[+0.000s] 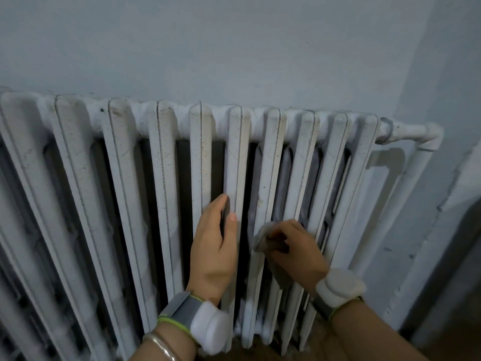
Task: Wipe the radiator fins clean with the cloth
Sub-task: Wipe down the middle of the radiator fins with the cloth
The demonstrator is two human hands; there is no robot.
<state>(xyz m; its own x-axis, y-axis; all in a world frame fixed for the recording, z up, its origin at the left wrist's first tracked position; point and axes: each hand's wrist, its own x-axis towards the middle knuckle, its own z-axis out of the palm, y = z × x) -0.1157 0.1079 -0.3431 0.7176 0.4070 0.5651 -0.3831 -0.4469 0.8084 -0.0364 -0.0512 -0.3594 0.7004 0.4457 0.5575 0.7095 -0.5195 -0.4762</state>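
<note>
Fingers (220, 204) of left hand (213, 248) curl round a middle fin (235, 157) of the radiator (125, 178), with the thumb on its front face and the others at the dark gap beside it. At the next fin (270, 165) rightward, the right hand (295, 247) has its fingers curled tight on a bunched grey cloth (261, 238) and presses it to that fin's front. White sensor bands (338, 284) sit on both wrists. Pipe (411, 132) joins the radiator's top right.

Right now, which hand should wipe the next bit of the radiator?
The right hand: it already holds the cloth against the radiator. The left hand only grips a fin and has no cloth.
</note>
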